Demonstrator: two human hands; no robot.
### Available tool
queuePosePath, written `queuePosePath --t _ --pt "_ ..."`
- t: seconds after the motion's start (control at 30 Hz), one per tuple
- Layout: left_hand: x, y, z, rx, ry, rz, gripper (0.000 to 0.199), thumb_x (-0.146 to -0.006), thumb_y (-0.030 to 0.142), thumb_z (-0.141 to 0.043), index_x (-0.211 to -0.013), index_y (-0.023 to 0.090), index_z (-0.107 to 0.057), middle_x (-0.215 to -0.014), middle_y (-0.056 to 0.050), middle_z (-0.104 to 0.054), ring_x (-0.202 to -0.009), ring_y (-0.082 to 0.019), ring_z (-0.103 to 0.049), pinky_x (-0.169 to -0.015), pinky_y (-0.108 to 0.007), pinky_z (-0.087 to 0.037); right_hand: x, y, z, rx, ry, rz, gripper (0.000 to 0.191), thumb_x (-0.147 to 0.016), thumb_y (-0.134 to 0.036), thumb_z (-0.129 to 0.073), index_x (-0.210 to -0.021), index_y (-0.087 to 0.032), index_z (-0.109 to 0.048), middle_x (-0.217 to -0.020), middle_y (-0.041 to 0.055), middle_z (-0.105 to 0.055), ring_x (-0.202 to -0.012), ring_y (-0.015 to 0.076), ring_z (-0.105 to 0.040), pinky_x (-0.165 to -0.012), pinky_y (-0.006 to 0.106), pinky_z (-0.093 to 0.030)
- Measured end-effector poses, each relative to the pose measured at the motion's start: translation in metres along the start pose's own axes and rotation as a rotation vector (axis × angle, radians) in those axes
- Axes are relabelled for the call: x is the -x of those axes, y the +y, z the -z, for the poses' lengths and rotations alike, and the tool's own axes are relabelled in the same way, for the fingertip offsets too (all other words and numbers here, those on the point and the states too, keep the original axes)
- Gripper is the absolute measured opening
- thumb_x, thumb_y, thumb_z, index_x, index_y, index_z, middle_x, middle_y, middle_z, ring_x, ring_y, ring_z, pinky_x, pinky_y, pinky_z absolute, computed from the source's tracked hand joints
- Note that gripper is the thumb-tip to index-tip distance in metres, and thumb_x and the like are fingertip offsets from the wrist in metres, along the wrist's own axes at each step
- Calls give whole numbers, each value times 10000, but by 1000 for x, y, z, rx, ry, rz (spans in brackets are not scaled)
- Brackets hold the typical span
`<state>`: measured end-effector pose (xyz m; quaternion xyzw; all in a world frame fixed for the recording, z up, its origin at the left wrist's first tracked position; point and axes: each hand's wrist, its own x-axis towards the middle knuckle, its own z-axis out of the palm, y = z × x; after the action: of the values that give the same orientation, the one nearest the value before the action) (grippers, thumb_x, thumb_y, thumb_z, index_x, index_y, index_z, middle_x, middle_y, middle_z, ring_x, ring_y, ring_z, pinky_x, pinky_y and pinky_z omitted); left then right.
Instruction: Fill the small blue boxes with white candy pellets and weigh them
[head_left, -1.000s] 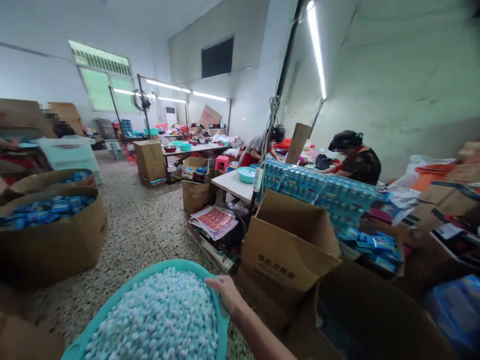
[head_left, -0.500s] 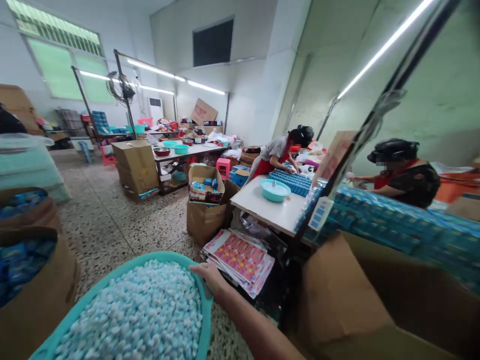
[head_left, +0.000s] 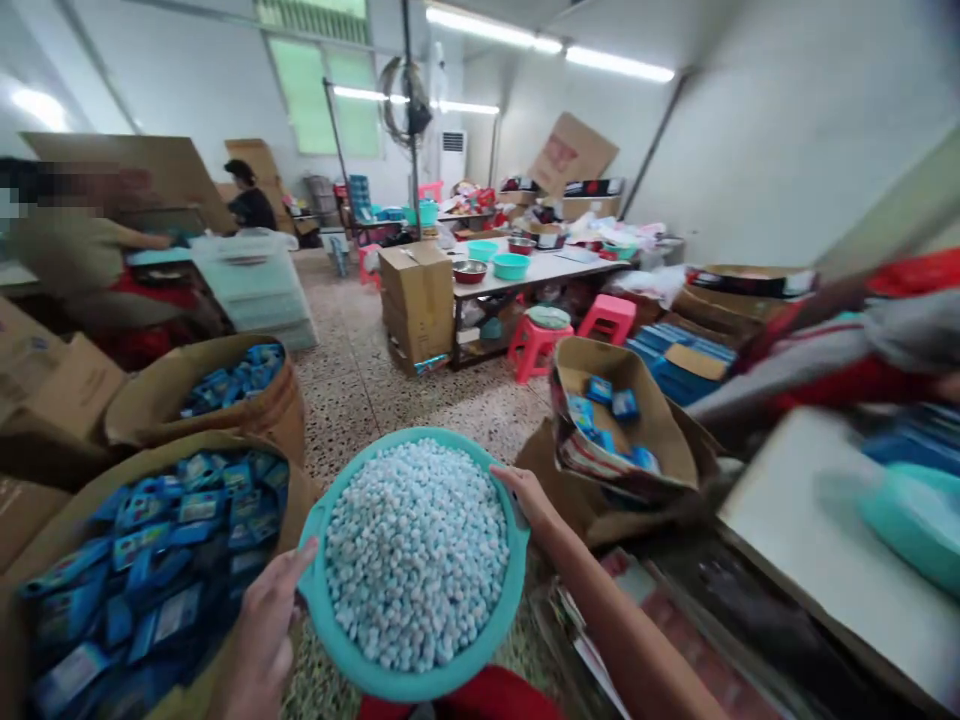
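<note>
A round turquoise basin full of small white and pale blue pieces is at the lower middle of the view. My left hand grips its left handle, with the thumb on top of the rim. On the opposite side my right hand holds the right handle, thumb on the rim and the other fingers hidden beneath. Below the basin a bit of red cloth shows.
Cartons of blue packets stand at the left, another carton right of centre. A white table bears a turquoise bowl at the right. Pink stools and a closed carton lie ahead. People are at both sides.
The view has swung left. The basin now appears whole and nearer the middle, and my left hand has come into sight on its left handle. My right hand still holds the right side.
</note>
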<state>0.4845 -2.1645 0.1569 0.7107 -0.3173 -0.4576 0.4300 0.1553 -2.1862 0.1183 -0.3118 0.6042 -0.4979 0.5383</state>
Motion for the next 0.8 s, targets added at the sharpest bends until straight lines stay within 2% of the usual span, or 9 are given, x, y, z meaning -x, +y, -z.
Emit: queuePosePath --t 0.13,0.37,0.53,0.63,0.8 --pt "-126 73 -38 127 25 150 503 -399 529 -729 -695 155 -568 -481 57 -436 -434 -85 -344 -417 -214 -204 -151 -54 -62 48 -56 -4 386 -609 -519 -701 -614 -146 -606 -504 -33 -538 -475 100 -424 -486 232 -315" --pt "-395 185 -96 142 49 121 473 -419 521 -718 -685 153 -584 -458 63 -424 -441 -90 -347 -431 -225 -244 -405 -124 -177 79 -73 2 445 -608 -583 -667 -658 -141 -649 -583 13 -624 -549 147 -524 -527 245 -381" --pt "-576 281 -136 133 57 114 504 -417 548 -713 -687 137 -603 -529 28 -512 -486 -104 -406 -449 -229 -271 -585 -187 -260 62 -93 9 470 -590 -588 -679 -694 -130 -670 -642 30 -652 -604 171 -551 -561 255 -403" --pt "-690 334 -161 140 64 114 508 -412 544 -716 -698 138 -614 -556 20 -538 -503 -109 -420 -451 -225 -265 -706 -224 -313 51 -127 16 468 -593 -586 -675 -702 -130 -671 -640 23 -646 -609 176 -544 -572 261 -403" --pt "-884 403 -192 169 147 137 520 -426 552 -719 -740 154 -605 -519 50 -484 -461 -94 -367 -438 -219 -234 -915 -286 -416 75 -183 25 435 -586 -548 -698 -678 -125 -655 -591 6 -608 -583 159 -506 -568 255 -388"
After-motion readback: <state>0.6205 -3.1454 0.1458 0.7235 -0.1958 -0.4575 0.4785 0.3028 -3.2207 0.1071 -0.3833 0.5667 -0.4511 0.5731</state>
